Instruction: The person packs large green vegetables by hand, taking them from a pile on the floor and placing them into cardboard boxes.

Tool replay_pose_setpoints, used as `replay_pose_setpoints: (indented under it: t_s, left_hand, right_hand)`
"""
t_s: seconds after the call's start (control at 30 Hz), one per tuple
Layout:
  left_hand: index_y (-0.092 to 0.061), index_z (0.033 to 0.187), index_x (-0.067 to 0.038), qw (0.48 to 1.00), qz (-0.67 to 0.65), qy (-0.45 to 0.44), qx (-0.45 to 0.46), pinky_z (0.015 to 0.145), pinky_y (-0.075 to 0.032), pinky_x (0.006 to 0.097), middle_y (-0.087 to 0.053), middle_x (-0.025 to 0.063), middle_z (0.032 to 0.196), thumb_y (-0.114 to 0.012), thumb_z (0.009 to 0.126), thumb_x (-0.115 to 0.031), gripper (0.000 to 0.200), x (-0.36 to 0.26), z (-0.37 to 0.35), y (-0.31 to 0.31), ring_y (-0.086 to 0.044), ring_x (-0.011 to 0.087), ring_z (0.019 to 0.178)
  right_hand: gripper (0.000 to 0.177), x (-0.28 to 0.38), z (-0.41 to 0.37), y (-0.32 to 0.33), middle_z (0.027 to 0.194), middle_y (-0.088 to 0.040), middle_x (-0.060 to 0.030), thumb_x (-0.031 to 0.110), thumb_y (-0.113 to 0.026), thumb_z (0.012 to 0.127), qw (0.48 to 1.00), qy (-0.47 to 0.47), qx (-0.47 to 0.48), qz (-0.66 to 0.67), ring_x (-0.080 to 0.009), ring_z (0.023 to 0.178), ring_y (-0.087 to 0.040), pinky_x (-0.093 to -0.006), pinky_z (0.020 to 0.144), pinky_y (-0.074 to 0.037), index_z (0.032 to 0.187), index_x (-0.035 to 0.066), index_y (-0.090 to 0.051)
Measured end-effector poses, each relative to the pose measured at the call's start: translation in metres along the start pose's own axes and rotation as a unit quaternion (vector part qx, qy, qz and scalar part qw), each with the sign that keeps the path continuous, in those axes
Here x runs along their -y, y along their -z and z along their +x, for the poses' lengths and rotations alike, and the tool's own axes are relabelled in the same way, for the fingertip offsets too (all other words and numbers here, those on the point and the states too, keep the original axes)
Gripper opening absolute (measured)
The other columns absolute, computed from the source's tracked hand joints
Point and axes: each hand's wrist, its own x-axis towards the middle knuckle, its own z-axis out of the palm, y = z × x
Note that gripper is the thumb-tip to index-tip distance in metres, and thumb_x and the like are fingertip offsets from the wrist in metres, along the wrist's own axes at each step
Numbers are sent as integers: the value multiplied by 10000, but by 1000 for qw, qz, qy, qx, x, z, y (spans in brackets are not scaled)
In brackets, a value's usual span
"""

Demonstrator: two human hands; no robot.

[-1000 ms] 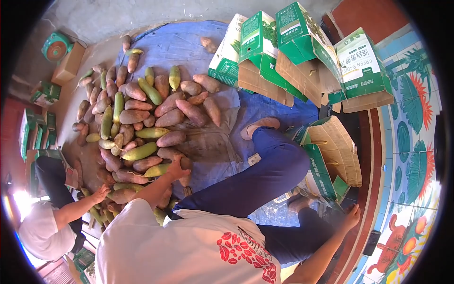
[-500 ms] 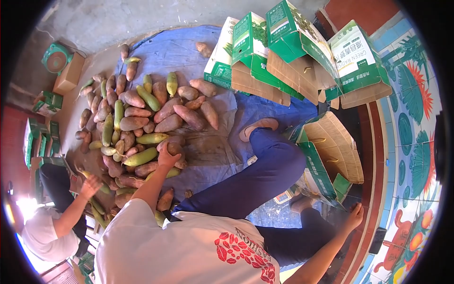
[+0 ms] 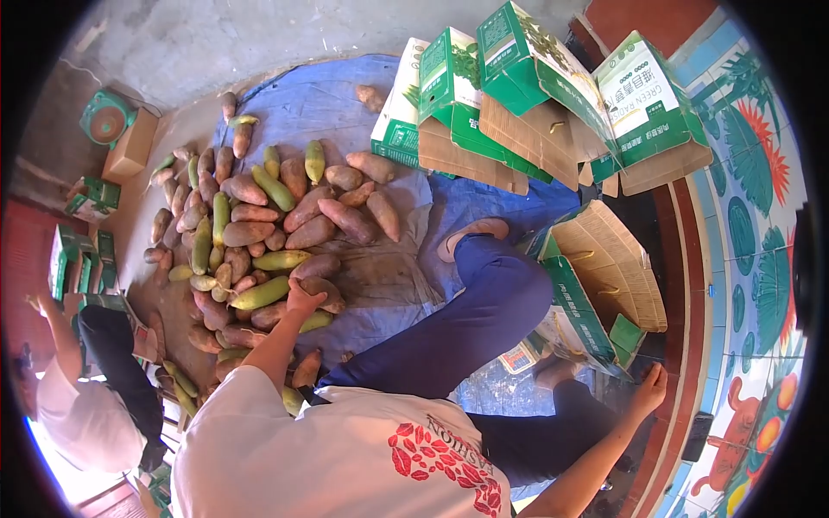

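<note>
My left hand [image 3: 304, 300] rests at the right edge of a pile of reddish-brown roots [image 3: 347, 219] and green radishes [image 3: 261, 293]. Its thumb and fingers are apart, touching the reddish roots [image 3: 317, 267] beside it; the fingertips are partly hidden. At the right, my right hand [image 3: 652, 388] has its fingers curled closed, near the lower corner of an open green box [image 3: 577, 312]; nothing shows in it. Brown cardboard flaps stand wide on that box.
Green and white boxes [image 3: 643, 104] line the back right. A blue tarp [image 3: 289, 104] lies under the pile. A co-worker [image 3: 86, 414] sits at the far left. A green fan [image 3: 107, 119] and a small scale [image 3: 518, 357] are also in view.
My left hand has moved slightly down and its fingers have come off the dark root they were around. The co-worker's hand has moved up and left, away from the pile. My right hand has barely moved.
</note>
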Motion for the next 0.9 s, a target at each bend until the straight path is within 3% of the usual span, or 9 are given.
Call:
replay_pose_setpoints:
  t_s: [0.3, 0.6, 0.8, 0.9]
  left_hand:
    - [-122, 1392, -14, 995, 86, 1, 42, 946, -450, 390, -478, 249, 1273, -818, 587, -382, 1125, 2, 2, -2, -535, 355, 1136]
    - [-199, 1417, -60, 979, 197, 9, 48, 961, -441, 385, -432, 224, 1314, -789, 563, -497, 1126, -22, -12, -5, -499, 316, 1177]
    - [-224, 1410, -41, 977, 206, 9, 58, 946, -454, 382, -461, 216, 1292, -790, 571, -507, 1114, -37, -28, 1, -520, 312, 1155]
    - [-245, 1403, -16, 986, 149, 18, 69, 949, -453, 383, -483, 220, 1290, -797, 577, -500, 1105, -26, -17, -3, -521, 310, 1168]
  right_hand:
    - [254, 12, -9, 4, 696, -605, -52, 232, -516, 943, 999, 44, -6, -9, -134, 621, -565, -284, 588, -456, 935, 10, -639]
    - [213, 17, -13, 6, 700, -607, -76, 192, -541, 929, 997, 59, 10, -41, -152, 610, -573, -293, 555, -457, 955, 7, -643]
    - [237, 16, -15, 2, 700, -589, -53, 228, -536, 931, 998, 62, -10, -6, -127, 618, -548, -274, 566, -445, 908, 10, -627]
    - [239, 22, -16, 3, 716, -587, -61, 225, -541, 930, 998, 56, 2, -8, -129, 627, -547, -275, 572, -450, 922, 2, -628]
